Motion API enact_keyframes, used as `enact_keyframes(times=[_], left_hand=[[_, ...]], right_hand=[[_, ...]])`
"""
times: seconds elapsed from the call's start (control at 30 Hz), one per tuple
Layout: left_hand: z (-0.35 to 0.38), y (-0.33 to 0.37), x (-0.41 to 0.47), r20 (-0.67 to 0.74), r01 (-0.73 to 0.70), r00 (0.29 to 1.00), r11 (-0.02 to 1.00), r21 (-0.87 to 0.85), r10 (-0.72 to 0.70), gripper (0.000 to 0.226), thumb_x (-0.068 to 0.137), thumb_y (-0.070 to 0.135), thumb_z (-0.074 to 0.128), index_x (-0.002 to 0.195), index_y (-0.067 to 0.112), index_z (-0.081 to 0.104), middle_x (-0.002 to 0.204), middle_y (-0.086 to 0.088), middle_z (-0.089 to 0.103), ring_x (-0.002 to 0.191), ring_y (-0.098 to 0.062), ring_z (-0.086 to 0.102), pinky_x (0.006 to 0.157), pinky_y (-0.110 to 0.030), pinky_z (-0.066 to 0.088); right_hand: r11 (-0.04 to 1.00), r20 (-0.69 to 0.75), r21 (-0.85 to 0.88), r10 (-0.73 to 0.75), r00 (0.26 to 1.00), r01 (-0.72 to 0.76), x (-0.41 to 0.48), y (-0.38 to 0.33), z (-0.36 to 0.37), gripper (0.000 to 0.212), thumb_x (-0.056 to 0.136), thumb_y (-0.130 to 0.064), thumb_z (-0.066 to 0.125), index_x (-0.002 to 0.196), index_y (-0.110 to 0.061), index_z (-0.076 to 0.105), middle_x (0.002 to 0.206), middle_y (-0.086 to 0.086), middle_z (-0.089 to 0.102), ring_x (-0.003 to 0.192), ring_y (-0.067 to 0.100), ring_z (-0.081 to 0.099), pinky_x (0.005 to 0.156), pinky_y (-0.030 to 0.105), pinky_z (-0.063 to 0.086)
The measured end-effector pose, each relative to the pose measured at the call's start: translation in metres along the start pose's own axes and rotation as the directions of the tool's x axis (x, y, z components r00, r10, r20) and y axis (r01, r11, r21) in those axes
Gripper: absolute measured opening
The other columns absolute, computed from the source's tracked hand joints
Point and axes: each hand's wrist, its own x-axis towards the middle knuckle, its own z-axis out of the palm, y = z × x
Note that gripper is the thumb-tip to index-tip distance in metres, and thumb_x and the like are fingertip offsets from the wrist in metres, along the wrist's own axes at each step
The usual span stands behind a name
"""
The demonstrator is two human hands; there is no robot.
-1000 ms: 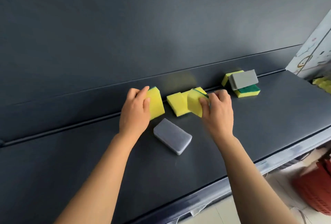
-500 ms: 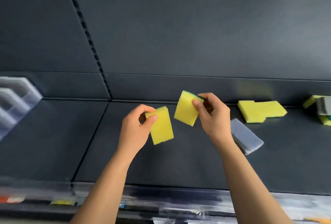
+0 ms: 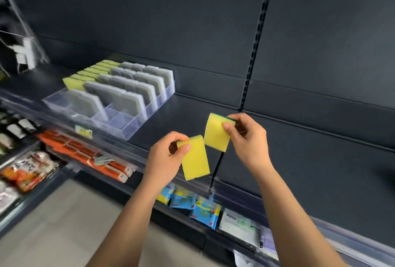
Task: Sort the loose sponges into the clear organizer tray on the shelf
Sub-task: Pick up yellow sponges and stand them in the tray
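Your left hand [image 3: 165, 157] and right hand [image 3: 248, 138] each pinch a light, squashy yellow sponge [image 3: 195, 159] by its top edge; grip gently.

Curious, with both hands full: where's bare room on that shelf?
The shelf is bare from the clear organizer tray to the slotted upright. The tray's front compartments look empty; its back rows are packed with grey sponges and yellow sponges.

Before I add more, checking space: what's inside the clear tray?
Grey sponges lean in most rows, yellow sponges in the left row; the front compartments hold none. How many stand behind is covered.
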Motion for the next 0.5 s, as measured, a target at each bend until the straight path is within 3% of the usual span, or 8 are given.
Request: enact_keyframes(times=[0.13, 0.27, 0.37, 0.5], left_hand=[[-0.056, -0.026, -0.007, -0.050, 0.027, 0.998, 1.000, 0.017, -0.026, 0.018, 0.085, 0.018, 0.065, 0.086, 0.036, 0.061, 0.083, 0.017, 0.065, 0.078, -0.003, 0.059, 0.068, -0.021, 0.045], [-0.103, -0.044, -0.009, -0.117, 0.097, 0.988, 0.995, 0.000, -0.097, 0.020, 0.086, 0.021, 0.065, 0.084, 0.040, 0.061, 0.080, 0.015, 0.065, 0.071, -0.006, 0.058, 0.062, -0.025, 0.045], [-0.135, -0.056, -0.005, -0.168, 0.088, 0.982, 0.996, 0.034, -0.082, 0.019, 0.085, 0.021, 0.065, 0.085, 0.039, 0.060, 0.083, 0.018, 0.065, 0.078, -0.001, 0.059, 0.066, -0.020, 0.044], [-0.176, -0.070, 0.007, -0.250, 0.106, 0.964, 0.994, 0.039, -0.093, 0.020, 0.085, 0.020, 0.066, 0.085, 0.039, 0.060, 0.087, 0.016, 0.065, 0.083, -0.002, 0.060, 0.070, -0.027, 0.049]], right_hand=[[0.999, 0.080, 0.016, -0.037, 0.996, 0.036, 0.000, -0.021, 0.064, 0.011, 0.086, -0.027, 0.066, 0.088, -0.035, 0.059, 0.071, -0.015, 0.059, 0.067, 0.003, 0.054, 0.065, 0.026, 0.048], [0.998, 0.164, 0.038, -0.051, 0.985, 0.045, 0.005, -0.044, 0.117, 0.007, 0.086, -0.030, 0.066, 0.090, -0.032, 0.061, 0.075, -0.013, 0.061, 0.070, 0.010, 0.058, 0.068, 0.034, 0.053], [0.995, 0.210, 0.063, -0.085, 0.974, 0.073, 0.012, -0.059, 0.153, 0.006, 0.086, -0.031, 0.066, 0.090, -0.030, 0.062, 0.074, -0.012, 0.061, 0.070, 0.010, 0.058, 0.068, 0.035, 0.053], [0.990, 0.265, 0.109, -0.120, 0.957, 0.094, 0.029, -0.077, 0.199, 0.010, 0.085, -0.031, 0.067, 0.092, -0.025, 0.063, 0.073, -0.011, 0.061, 0.069, 0.010, 0.057, 0.066, 0.034, 0.053]])
